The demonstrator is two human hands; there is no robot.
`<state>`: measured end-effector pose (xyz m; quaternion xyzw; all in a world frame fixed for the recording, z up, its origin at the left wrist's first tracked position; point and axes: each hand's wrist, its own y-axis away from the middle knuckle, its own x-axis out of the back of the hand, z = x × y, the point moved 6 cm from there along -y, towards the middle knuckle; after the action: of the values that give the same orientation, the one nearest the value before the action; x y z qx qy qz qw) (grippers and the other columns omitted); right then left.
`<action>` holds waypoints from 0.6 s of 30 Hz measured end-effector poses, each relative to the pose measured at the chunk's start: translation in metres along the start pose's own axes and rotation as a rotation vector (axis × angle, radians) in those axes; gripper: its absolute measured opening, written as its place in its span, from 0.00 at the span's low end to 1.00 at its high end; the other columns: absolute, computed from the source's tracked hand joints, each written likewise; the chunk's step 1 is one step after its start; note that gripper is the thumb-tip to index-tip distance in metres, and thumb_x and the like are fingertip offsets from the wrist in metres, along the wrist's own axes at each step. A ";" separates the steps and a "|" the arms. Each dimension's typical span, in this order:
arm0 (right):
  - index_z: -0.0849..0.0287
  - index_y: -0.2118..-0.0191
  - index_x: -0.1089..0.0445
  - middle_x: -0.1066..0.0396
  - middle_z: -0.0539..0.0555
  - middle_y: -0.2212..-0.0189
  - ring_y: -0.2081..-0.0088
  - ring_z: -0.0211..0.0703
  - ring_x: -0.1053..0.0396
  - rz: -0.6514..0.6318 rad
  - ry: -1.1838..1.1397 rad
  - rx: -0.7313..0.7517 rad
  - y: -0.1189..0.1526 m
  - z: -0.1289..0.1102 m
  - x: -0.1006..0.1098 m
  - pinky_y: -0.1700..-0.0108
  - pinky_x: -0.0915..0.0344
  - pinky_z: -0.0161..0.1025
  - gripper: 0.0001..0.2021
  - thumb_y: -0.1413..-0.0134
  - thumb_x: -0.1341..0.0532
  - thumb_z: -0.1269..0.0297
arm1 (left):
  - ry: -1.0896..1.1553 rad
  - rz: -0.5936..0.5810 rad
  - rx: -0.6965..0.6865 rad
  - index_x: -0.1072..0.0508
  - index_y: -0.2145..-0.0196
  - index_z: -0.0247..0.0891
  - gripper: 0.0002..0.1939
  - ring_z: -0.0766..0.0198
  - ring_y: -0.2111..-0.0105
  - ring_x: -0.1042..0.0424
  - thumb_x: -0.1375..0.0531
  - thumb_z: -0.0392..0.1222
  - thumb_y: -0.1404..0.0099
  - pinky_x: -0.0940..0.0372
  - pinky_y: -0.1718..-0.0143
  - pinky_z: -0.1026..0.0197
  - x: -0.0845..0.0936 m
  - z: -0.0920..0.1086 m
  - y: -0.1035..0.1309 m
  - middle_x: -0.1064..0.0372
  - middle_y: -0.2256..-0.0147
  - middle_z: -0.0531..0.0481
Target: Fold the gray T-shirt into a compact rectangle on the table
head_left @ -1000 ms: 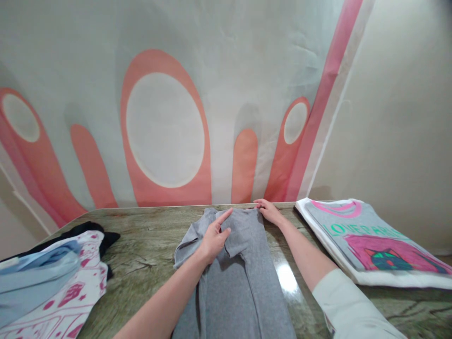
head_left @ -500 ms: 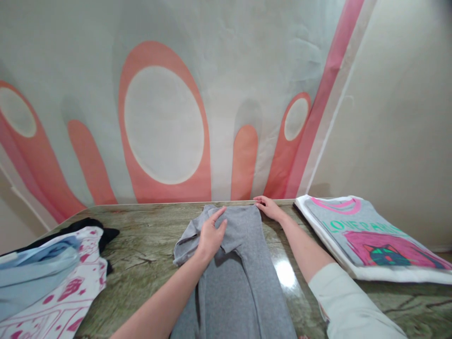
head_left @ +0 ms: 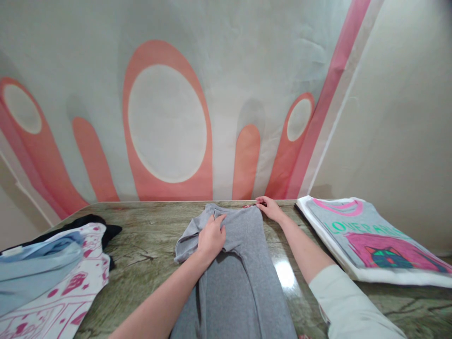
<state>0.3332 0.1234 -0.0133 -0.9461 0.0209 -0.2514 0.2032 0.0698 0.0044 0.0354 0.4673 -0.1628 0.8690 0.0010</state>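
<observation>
The grey garment (head_left: pixel 231 292) looks, from here, light, soft and limp; grip it at the shoulder corners. The left hand (head_left: pixel 211 236) lies over its upper part, the right hand (head_left: pixel 271 208) at its far right corner; whether either pinches cloth, I cannot tell. The garment lies on the table (head_left: pixel 141 249), between a clothing pile (head_left: pixel 38 282) and a shirt stack (head_left: pixel 381 235).

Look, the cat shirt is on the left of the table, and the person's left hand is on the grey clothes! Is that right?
Not quite: the head view shows the cat shirt on the right of the table, not the left. The person's left hand is on the grey clothes, as you said.
</observation>
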 end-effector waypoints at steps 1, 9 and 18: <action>0.61 0.60 0.31 0.28 0.52 0.68 0.64 0.39 0.32 0.005 0.006 0.001 0.000 0.000 0.000 0.56 0.37 0.41 0.13 0.55 0.40 0.66 | -0.037 -0.015 0.008 0.36 0.47 0.40 0.21 0.51 0.51 0.35 0.49 0.38 0.38 0.41 0.50 0.53 0.000 0.000 0.001 0.42 0.46 0.39; 0.61 0.61 0.31 0.28 0.55 0.66 0.65 0.42 0.32 0.138 0.079 -0.015 0.011 -0.007 0.012 0.59 0.36 0.43 0.13 0.49 0.45 0.61 | -0.147 -0.046 -0.069 0.38 0.47 0.37 0.22 0.54 0.50 0.37 0.49 0.34 0.40 0.41 0.51 0.57 0.007 0.006 0.003 0.52 0.42 0.39; 0.60 0.60 0.29 0.29 0.58 0.59 0.57 0.46 0.33 0.044 0.260 0.117 0.068 -0.048 0.015 0.53 0.37 0.46 0.12 0.47 0.47 0.64 | -0.122 -0.167 -0.465 0.37 0.47 0.40 0.20 0.55 0.40 0.52 0.52 0.36 0.36 0.56 0.42 0.51 0.002 0.061 0.025 0.47 0.41 0.45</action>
<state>0.3278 0.0407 0.0046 -0.8913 0.0532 -0.3681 0.2592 0.1140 -0.0371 0.0610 0.5179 -0.3187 0.7753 0.1705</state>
